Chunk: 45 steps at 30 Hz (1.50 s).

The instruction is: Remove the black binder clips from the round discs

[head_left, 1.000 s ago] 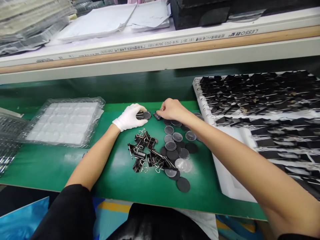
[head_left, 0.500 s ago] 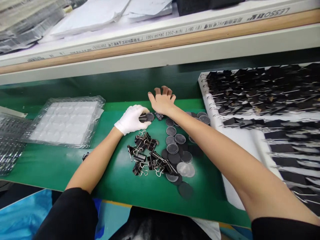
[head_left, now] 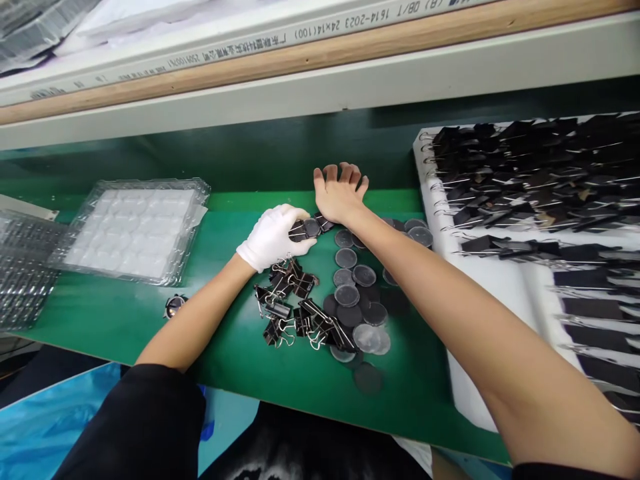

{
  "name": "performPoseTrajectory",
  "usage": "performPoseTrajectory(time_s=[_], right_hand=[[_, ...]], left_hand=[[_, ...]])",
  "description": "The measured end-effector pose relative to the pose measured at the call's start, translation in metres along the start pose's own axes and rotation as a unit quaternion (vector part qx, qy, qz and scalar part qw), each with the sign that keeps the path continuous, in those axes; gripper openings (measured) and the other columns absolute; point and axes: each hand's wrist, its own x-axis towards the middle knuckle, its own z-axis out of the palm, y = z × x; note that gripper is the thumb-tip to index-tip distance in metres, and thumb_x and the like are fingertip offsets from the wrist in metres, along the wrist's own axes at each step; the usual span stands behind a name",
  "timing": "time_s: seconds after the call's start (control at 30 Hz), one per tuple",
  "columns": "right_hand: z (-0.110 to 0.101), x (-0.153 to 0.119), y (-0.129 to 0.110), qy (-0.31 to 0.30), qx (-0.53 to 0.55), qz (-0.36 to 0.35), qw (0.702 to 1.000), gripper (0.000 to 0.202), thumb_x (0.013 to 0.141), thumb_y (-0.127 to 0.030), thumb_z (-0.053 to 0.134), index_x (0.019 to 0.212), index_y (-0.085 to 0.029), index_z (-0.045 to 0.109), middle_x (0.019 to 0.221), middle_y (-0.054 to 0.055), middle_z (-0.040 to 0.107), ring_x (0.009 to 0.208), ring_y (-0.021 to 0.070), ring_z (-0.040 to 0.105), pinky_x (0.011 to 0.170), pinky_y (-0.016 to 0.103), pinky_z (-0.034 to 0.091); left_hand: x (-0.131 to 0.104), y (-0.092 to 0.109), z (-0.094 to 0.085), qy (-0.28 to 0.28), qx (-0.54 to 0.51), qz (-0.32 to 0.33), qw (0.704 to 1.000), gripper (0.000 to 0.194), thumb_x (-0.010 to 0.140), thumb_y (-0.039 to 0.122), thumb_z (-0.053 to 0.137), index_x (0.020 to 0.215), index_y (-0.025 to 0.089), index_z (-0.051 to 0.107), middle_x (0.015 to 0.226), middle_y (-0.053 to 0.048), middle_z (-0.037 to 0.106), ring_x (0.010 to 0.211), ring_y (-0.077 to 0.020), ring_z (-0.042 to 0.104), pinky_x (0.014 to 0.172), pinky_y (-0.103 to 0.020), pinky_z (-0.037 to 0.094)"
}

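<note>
My left hand (head_left: 274, 239), in a white glove, is closed round a black binder clip (head_left: 298, 231) with a dark round disc (head_left: 312, 228) at its right end. My bare right hand (head_left: 341, 193) has its fingers spread, above and right of the left one. Another black clip (head_left: 325, 222) lies just below its wrist, partly covered. Nearer me is a heap of black binder clips (head_left: 285, 280) with silver handles. Several dark and greyish discs (head_left: 349, 295) lie to the right of that heap, some overlapping, and my right forearm covers part of them.
Clear plastic trays (head_left: 135, 230) are stacked on the left of the green table (head_left: 280, 377). A white foam board (head_left: 465, 280) bearing rows of clips with black pieces stands at the right. A shelf edge (head_left: 320, 83) runs across the back. A small round item (head_left: 175, 305) sits beside my left forearm.
The camera view has shifted. My right hand has moved slightly right and away from the left hand, with its fingers spread wider. My left hand still holds the clip.
</note>
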Motion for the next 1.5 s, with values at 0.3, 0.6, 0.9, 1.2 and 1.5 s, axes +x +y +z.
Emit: performPoseTrajectory(time_s=[0.3,0.6,0.9,1.2,1.5], right_hand=[[0.007,-0.002,0.004,0.057,0.031,-0.025,0.998,0.051,0.108,-0.049,0.026,0.133,-0.016,0.055,0.157,0.022,0.039,0.154,0.0412,0.022,0.12,0.073,0.007],[-0.05,-0.017,-0.003,-0.011,0.163,-0.108,0.981,0.05,0.11,-0.048,0.025,0.116,-0.022,0.068,0.127,0.012,0.068,0.125,0.0282,0.06,0.111,0.047,0.041],[-0.064,-0.084,0.027,-0.086,0.116,-0.153,0.978,0.013,0.092,-0.031,0.071,0.092,-0.018,0.071,0.083,0.002,0.073,0.076,0.0163,0.063,0.069,0.027,0.039],[-0.055,-0.092,0.024,-0.081,0.112,-0.171,0.976,0.012,0.095,-0.029,0.069,0.088,-0.02,0.07,0.08,0.0,0.069,0.073,0.0154,0.058,0.069,0.027,0.035],[-0.055,-0.095,0.024,-0.08,0.108,-0.176,0.975,0.012,0.098,-0.03,0.066,0.099,-0.019,0.07,0.088,0.002,0.072,0.08,0.017,0.061,0.073,0.027,0.038]], left_hand=[[0.003,0.005,0.003,-0.011,-0.009,-0.013,1.0,0.045,0.083,0.048,0.073,0.115,0.017,0.067,0.108,-0.011,0.073,0.102,-0.0285,0.068,0.092,-0.043,0.053],[0.004,0.003,-0.012,0.043,-0.207,-0.11,0.971,0.042,0.096,0.049,0.057,0.123,0.017,0.061,0.102,-0.007,0.077,0.092,-0.0187,0.074,0.087,-0.033,0.058],[0.007,0.003,-0.011,-0.013,0.025,-0.065,0.998,0.025,0.101,0.025,0.038,0.094,0.018,0.061,0.071,-0.007,0.069,0.069,-0.0243,0.073,0.066,-0.032,0.047],[0.008,-0.004,-0.004,-0.037,0.118,-0.035,0.992,0.03,0.1,0.027,0.035,0.099,0.015,0.062,0.072,-0.013,0.071,0.07,-0.0279,0.073,0.063,-0.031,0.041],[0.005,-0.005,-0.005,-0.029,0.101,-0.034,0.994,0.04,0.1,0.031,0.03,0.096,0.016,0.066,0.075,-0.015,0.072,0.074,-0.0294,0.073,0.065,-0.035,0.046]])
